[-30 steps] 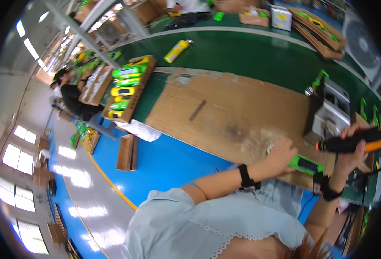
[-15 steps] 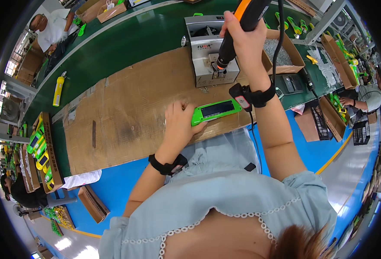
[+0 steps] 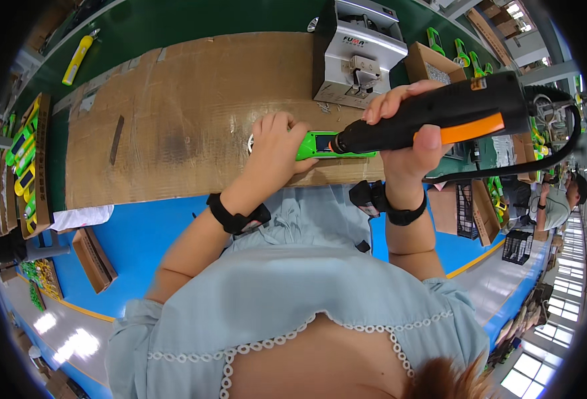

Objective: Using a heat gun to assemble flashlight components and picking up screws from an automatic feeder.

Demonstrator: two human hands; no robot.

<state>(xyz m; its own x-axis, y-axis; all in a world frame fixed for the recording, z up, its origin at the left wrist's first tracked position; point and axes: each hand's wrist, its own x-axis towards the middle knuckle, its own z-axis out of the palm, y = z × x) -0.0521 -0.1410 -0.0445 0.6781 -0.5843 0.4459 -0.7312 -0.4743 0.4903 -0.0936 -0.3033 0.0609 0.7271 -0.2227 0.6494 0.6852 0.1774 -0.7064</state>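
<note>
A green handheld lamp housing (image 3: 304, 149) with a dark panel lies on the cardboard sheet (image 3: 187, 100) near its front edge. My left hand (image 3: 273, 151) is closed around its left part, and a round silvery end shows beyond my fingers. In my right hand (image 3: 406, 166) is a black and orange electric screwdriver (image 3: 466, 114), tilted nearly flat. Its tip points left at the dark panel and overlaps it; whether it touches cannot be told. The screwdriver hides part of the housing's right half.
Behind the housing stands a grey metal screw dispenser (image 3: 356, 60), with a few loose screws (image 3: 325, 106) before it. At the right is a cardboard box (image 3: 416, 63) of small metal parts. A yellow flashlight (image 3: 79, 61) lies far left, above a box (image 3: 42, 126) of green and yellow housings.
My right hand has brought the screwdriver from the dispenser down to the green housing, turning it flatter. My left hand keeps its hold. The whole view has shifted with my head.
</note>
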